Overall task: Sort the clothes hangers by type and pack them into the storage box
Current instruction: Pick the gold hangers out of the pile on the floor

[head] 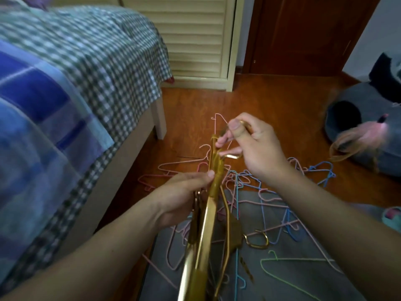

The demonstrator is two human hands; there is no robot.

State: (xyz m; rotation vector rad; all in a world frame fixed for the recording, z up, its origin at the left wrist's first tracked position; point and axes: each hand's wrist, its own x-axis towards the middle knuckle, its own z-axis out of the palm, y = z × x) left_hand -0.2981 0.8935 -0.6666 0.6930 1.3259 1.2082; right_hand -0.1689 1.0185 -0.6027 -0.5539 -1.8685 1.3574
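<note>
- Several gold hangers [208,216] bunched edge-on in frame centre, running from bottom edge up toward the hands; exact count can't tell.
- Left hand [184,192] grips the bunch approx mid-length, fingers curled round it, thumb pressed on the near face.
- Right hand [253,144] above and just beyond, fingers curled, thumb + index pinching a gold hook [245,124] at the top of the bunch; lower fingers touch another gold hook end.
- One more gold hook [257,240] lies loose on the grey mat [303,268], just right of the bunch.
- Wire hangers [271,192], pink/blue/green, tangled in a pile under and beyond the hands, partly on mat, partly on wood floor [271,101].
- One green hanger [293,263] lies apart on the mat, near bottom right.
- Couple of pink ones spread left of the pile toward the bed.
- Bed [76,83] w/ green checked sheet and blue plaid cover fills left side.
- Louvred cream cabinet door [195,35] behind, dark wood door [303,33] to its right.
- Grey felt pet cave [358,118] at right edge, blurred pink/tan item in front of it, can't ID.
- Storage box: can't ID in view.
</note>
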